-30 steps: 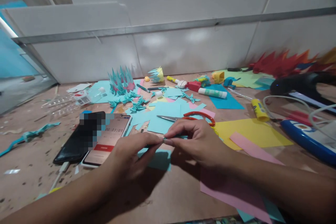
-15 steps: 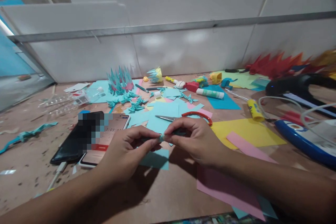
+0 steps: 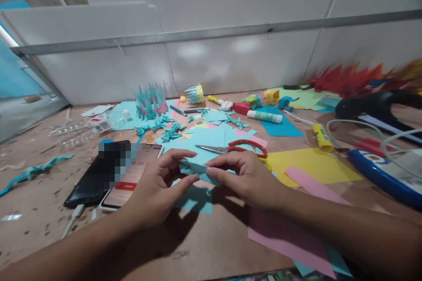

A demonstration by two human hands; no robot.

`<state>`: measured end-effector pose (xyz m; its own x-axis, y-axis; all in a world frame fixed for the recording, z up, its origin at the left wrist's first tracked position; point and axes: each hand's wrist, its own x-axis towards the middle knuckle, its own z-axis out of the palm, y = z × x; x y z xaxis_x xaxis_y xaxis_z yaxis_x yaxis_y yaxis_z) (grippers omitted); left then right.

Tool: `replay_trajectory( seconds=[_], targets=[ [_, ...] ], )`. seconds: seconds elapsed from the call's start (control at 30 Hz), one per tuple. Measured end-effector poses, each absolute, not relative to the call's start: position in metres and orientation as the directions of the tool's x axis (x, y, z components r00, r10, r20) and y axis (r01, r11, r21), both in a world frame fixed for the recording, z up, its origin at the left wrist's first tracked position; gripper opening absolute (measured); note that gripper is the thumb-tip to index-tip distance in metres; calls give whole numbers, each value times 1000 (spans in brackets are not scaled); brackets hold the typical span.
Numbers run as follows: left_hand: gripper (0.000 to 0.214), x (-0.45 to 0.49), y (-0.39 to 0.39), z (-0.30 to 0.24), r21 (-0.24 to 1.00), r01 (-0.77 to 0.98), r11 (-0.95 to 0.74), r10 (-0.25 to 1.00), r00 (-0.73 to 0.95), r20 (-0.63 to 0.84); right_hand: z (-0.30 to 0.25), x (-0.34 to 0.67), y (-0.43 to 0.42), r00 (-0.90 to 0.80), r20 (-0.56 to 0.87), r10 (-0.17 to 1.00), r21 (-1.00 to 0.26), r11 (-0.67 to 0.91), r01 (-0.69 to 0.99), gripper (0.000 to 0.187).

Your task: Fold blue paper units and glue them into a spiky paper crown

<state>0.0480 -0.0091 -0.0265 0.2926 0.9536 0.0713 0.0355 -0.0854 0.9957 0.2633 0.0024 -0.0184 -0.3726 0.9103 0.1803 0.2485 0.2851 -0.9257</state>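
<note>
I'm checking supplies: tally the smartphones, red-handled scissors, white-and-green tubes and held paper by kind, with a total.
Black rectangular smartphone: 1
White-edged rectangular smartphone: 1
Red-handled metal scissors: 1
White-and-green cylindrical tube: 1
Folded pale-blue paper, held: 1
Total: 5

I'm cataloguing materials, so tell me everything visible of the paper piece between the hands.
The paper piece is pale teal, thin and apparently folded, with layered edges. Raised above the table, it lies roughly crosswise in view. The right hand pinches its right end; the left hand surrounds its left end, exact contact unclear. Finer creases are too small to tell.
</note>
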Motion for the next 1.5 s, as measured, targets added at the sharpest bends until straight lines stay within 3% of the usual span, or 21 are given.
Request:
replay_trajectory(
  seconds=[0.1, 0.2, 0.4, 0.53, 0.63, 0.77, 0.87, 1.1, 1.23, 1.33, 1.5],
  targets=[
    [51, 52, -10, -25, 992, -114, -46, 956, 281, 77, -21, 264, 1, -378, 312, 871, -875, 419, 243, 13],
    [57, 53, -9, -25, 979, -192, -74, 964, 238, 120, -23, 266, 1, -414, 487, 769, -781, 595, 188, 16],
    [25, 50, -12, -24, 989, 94, -112, 953, 294, 80, -23, 269, 3, -426, 657, 622, -635, 761, 130, 16],
    [32, 48, -16, -24, 987, 104, -124, 940, 330, 84, -22, 271, 3, -460, 684, 566, -551, 814, 183, 20],
    [22, 45, -13, -28, 972, 142, -188, 945, 296, 140, -22, 271, 2, -461, 695, 552, -517, 829, 213, 11],
    [17, 42, -7, -34, 929, 211, -303, 942, 214, 259, -21, 271, 0, -336, 691, 640, -538, 766, 352, 33],
    [15, 42, -5, -34, 902, 239, -361, 927, 200, 318, -20, 271, -1, -291, 640, 711, -597, 698, 395, 27],
    [13, 45, -6, -27, 874, 155, -460, 874, 250, 416, -25, 268, 2, -338, 438, 833, -816, 527, 240, 16],
    [13, 46, -8, -26, 897, 129, -424, 892, 229, 389, -29, 267, 4, -269, 434, 860, -867, 480, 134, 19],
    [10, 46, -9, -26, 941, 62, -334, 930, 184, 318, -29, 267, 4, -233, 354, 906, -926, 374, 46, 24],
    [15, 46, -9, -25, 991, -99, -86, 981, 164, 101, -27, 270, 2, -395, 238, 888, -969, 244, -36, 37]
  ],
)
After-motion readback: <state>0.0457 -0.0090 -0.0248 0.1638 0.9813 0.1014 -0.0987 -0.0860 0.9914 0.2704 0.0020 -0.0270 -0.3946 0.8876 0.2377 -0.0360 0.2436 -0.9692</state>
